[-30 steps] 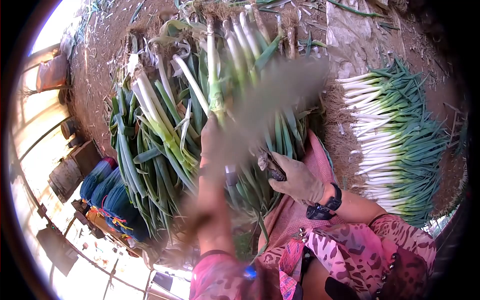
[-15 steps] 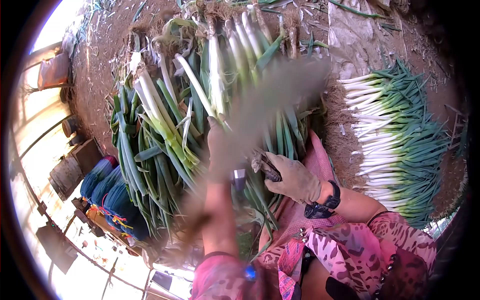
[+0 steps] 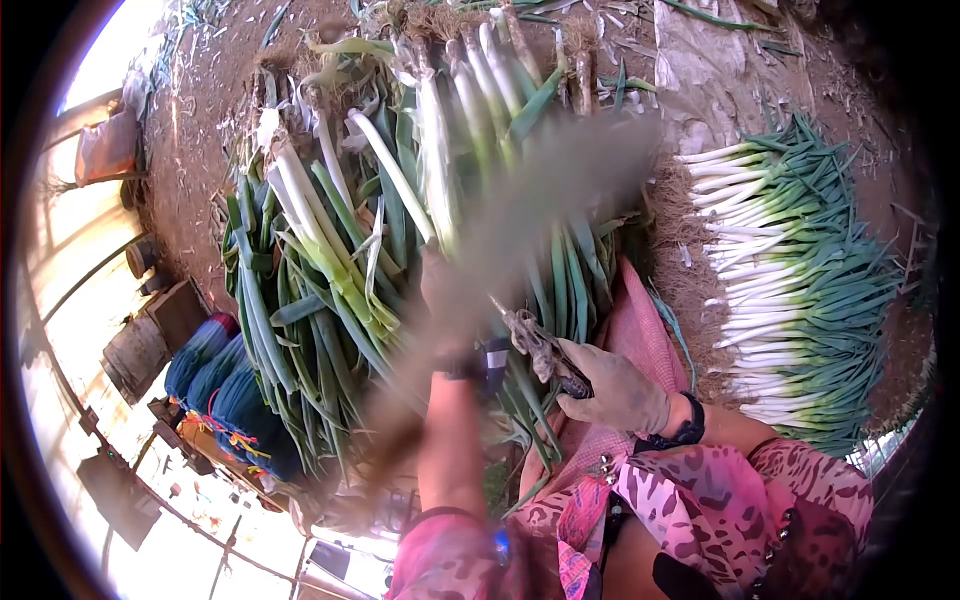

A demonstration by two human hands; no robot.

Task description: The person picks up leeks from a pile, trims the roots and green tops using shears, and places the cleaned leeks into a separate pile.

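Note:
A grey-brown blur crosses the middle of the view and hides part of my left hand (image 3: 437, 285). This gloved hand is at the lower end of a white stalk (image 3: 392, 172), among large untrimmed green onions (image 3: 320, 215); its fingers cannot be made out. To its right, my gloved right hand (image 3: 612, 388) is closed around a dark, cloth-wrapped handle (image 3: 541, 350). The wrapped part points up and left toward my left hand. Loose green leaves hang just below the handle.
A row of cleaned green onions (image 3: 765, 290) lies on the right, roots facing left. Pink mesh cloth (image 3: 640, 325) lies beside my right hand. Blue-green bundles (image 3: 245, 400) are at the lower left, and a pale sack (image 3: 700, 75) is at the top right.
Both hands have shifted a little down and right, the wrapped handle moving with my right hand. A thin green leaf now shows beside the pink mesh cloth.

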